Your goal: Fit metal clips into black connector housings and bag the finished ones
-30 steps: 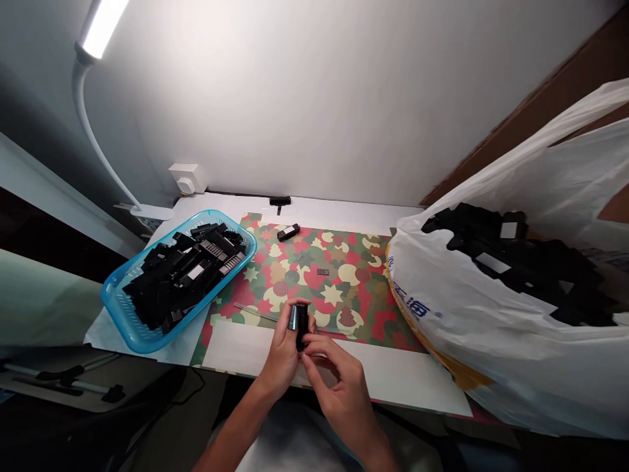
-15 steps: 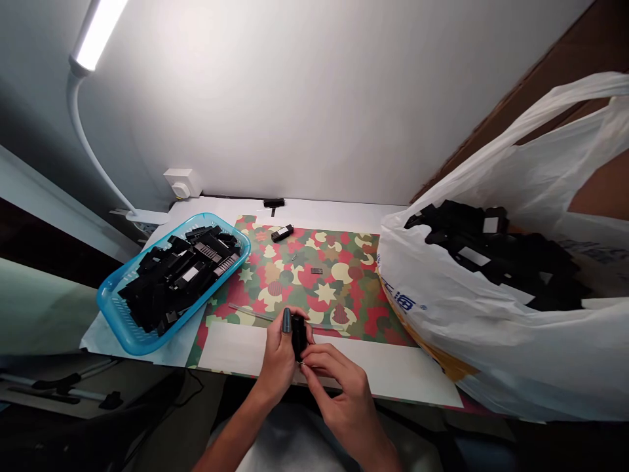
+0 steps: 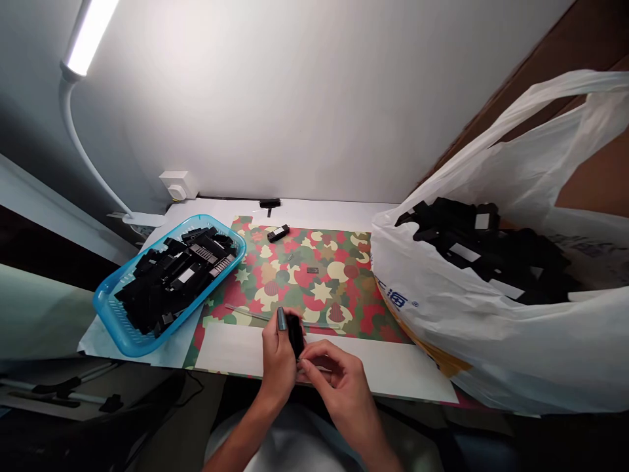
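My left hand [image 3: 280, 357] is wrapped round a small black plastic part [image 3: 295, 334] above the table's front edge. Its thumb, with a dark shiny nail or cap, presses along the part's side. Close against the lower end of that part, my right hand [image 3: 339, 383] has thumb and forefinger pinched together; whatever is between them is too small to make out. Beyond the hands, a small grey rectangular piece [image 3: 312, 270] and a black part with a white label [image 3: 278, 233] lie on the camouflage-patterned mat [image 3: 322, 292].
A blue basket [image 3: 105, 285] heaped with black plastic parts stands at left. To the right, a large white plastic bag [image 3: 472, 347] holds more of them. Another black piece [image 3: 270, 203] lies by the wall. A clear strip [image 3: 248, 313] crosses the mat. A lamp [image 3: 73, 124] lights the table.
The view has shifted slightly. The black part has turned a little in my left hand. My right fingers have drawn closer together at its lower end.
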Available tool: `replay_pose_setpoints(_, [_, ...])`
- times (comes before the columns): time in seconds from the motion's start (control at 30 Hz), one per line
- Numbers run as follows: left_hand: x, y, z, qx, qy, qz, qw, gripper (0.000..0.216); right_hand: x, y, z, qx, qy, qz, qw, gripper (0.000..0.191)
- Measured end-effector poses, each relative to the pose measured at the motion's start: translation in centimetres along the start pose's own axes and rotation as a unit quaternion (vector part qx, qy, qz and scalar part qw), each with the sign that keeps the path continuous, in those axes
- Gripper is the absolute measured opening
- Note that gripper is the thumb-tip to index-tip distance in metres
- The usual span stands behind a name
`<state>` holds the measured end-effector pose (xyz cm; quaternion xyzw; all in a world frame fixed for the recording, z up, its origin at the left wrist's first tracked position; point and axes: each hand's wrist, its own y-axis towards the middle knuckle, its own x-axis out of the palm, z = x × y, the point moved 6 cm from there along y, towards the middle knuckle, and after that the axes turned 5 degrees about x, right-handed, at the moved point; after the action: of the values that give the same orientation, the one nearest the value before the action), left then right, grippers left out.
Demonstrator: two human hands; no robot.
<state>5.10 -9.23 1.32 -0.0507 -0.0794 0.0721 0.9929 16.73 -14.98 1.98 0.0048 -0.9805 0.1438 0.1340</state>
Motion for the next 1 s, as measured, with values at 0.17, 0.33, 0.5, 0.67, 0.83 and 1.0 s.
replay_pose_setpoints(0.17, [-0.1, 0.0, -0.6, -0.020, -0.120, 0.119, 0.985, 0.047, 0.1, 0.4, 0.7, -0.041, 0.064, 0.010, 0.997, 0.018])
replay_pose_setpoints(0.33, [0.0, -0.3, 0.0, 0.003, -0.171, 0.159, 0.972, 0.041, -0.1, 0.5, 0.4, -0.070, 0.052, 0.011, 0.996, 0.009])
replay_pose_setpoints(0.5, [0.3, 0.0, -0.4, -0.020, -0.178, 0.134, 0.975, 0.043, 0.0, 0.6, -0.5, -0.117, 0.022, 0.028, 0.993, 0.008])
replay_pose_setpoints(0.67, [0.2, -0.1, -0.7, -0.035, -0.176, 0.078, 0.981, 0.035, -0.3, 0.6, -2.2, -0.196, -0.047, 0.078, 0.976, 0.012])
replay_pose_setpoints(0.83, [0.7, -0.5, -1.0, -0.089, -0.143, -0.017, 0.985, 0.030, -1.4, 1.0, -4.0, -0.272, -0.163, 0.117, 0.941, 0.018])
replay_pose_setpoints(1.0, [1.1, -0.5, -1.0, -0.089, -0.137, -0.063, 0.985, 0.027, -1.9, 1.5, -5.2, -0.326, -0.236, 0.117, 0.908, 0.020])
